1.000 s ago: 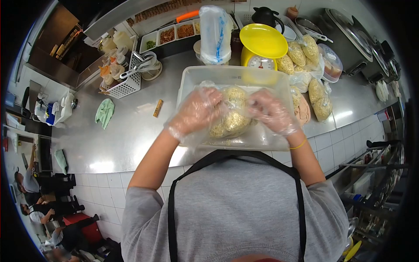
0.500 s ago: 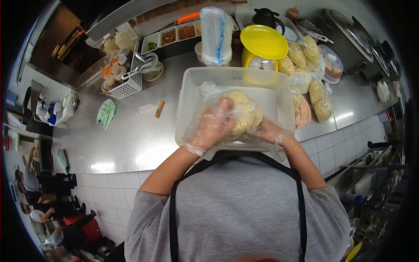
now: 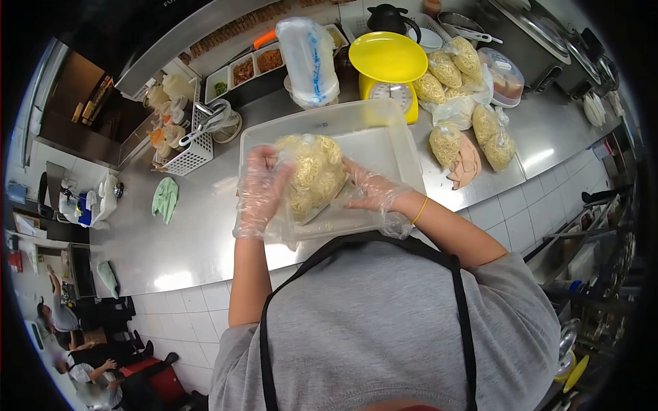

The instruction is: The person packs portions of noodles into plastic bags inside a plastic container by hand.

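Observation:
A clear plastic bag of pale yellow noodles [image 3: 312, 179] is held between my hands over a translucent plastic tub [image 3: 404, 154]. My left hand [image 3: 264, 188], in a clear disposable glove, grips the bag's left side, with the thumb towards the noodles. On the other side my gloved right hand [image 3: 373, 188] supports the lower right of the bag, its fingertips partly hidden behind it. A yellow band circles my right wrist.
Behind the tub stand a yellow kitchen scale [image 3: 388, 61] and a roll of plastic bags [image 3: 307, 65]. More noodle bags [image 3: 493, 137] lie to the right. A white basket of bottles [image 3: 188, 157] and a green cloth [image 3: 165, 198] are left. Several people are at far left.
My hands and the noodle bag have shifted left within the tub as the view turned. The left hand has moved from over the bag to its left side, uncovering more noodles.

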A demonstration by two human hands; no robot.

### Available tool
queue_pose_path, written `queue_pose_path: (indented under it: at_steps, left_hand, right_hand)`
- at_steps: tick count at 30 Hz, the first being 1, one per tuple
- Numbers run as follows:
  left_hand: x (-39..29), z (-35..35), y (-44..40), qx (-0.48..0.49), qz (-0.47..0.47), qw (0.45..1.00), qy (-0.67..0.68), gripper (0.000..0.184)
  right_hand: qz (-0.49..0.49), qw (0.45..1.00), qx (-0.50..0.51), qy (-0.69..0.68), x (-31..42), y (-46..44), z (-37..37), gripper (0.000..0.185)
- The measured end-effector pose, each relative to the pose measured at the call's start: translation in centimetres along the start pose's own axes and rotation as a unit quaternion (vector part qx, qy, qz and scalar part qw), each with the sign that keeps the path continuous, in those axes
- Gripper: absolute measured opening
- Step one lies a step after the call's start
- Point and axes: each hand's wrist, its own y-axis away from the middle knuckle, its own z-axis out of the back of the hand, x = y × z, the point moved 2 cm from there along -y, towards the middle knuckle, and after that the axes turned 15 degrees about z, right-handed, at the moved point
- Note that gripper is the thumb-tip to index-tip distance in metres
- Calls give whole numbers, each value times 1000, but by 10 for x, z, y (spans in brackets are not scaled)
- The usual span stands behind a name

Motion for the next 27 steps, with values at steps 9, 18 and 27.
queue_pose_path:
  at_steps: [9,18,27]
  left_hand:
    - [-6,2,-27,62,-79,958,-269,84]
    - [28,14,-11,152,221,961,-73,72]
    - [18,-8,33,43,14,957,-285,65]
  right_hand:
    - [-86,987,137,23,-12,13,-1,91]
    - [-295,833,33,-467,17,-9,-34,84]
    - [-243,762,-120,-588,40,-13,-29,80]
